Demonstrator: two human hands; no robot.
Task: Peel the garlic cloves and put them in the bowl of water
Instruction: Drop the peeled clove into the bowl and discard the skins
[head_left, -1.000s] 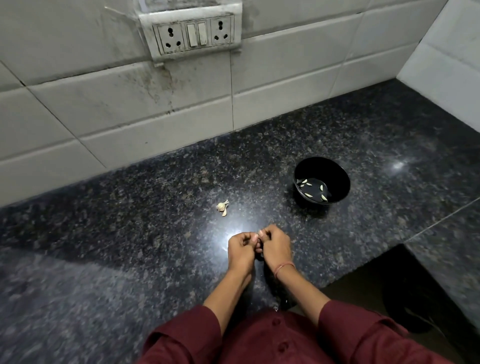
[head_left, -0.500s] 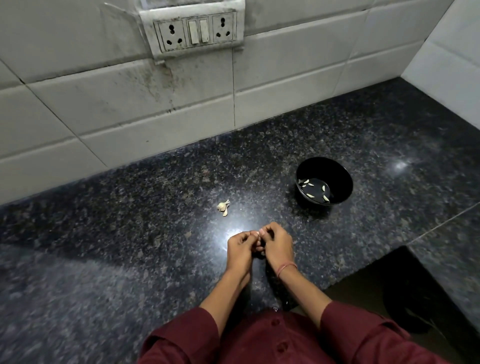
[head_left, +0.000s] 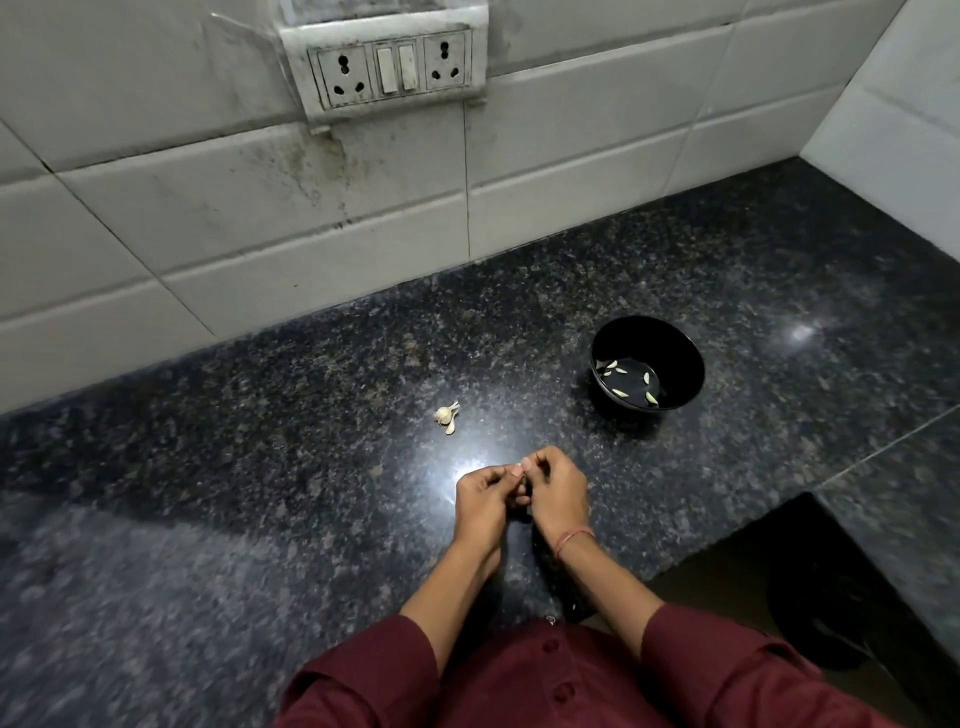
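Garlic clove (head_left: 521, 483), mostly hidden, in the pinch of left hand (head_left: 480, 501) and right hand (head_left: 558, 493), fingers curled, fingertips together.

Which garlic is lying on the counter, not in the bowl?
The small garlic clump left of the black bowl; the other cloves lie inside it.

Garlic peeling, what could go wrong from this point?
The left hand and right hand pinch a clove, hidden between the fingers, near the front edge of the counter; if it slips, it may drop off. The bowl stands apart to the right, so a tossed clove might miss or splash. The loose garlic could be brushed away.
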